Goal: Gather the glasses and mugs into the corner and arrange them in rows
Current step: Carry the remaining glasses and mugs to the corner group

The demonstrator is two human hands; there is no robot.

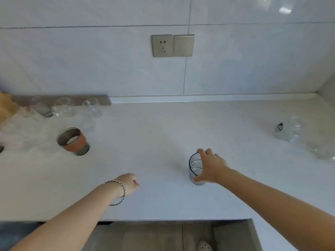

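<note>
A pale desk (pixel 154 134) runs along a grey-white tiled wall (pixel 90 60), which carries a socket (pixel 161 45) and a switch (pixel 183 45) side by side. Near the front edge, the right hand (pixel 212 166) has its fingers clamped round an upright dark-rimmed glass (pixel 195 169). The left hand (pixel 128 182) is curled into a fist (holding nothing). An orange-banded mug (pixel 73 141) stands at the left, with clear glasses (pixel 63 106) behind it by the wall and a ribbed glass (pixel 290 129) far right.

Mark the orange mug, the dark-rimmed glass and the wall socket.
orange mug (pixel 80 144): head view, orange side band.
dark-rimmed glass (pixel 194 167): head view, clear side wall.
wall socket (pixel 162 45): head view, faceplate centre.
</note>
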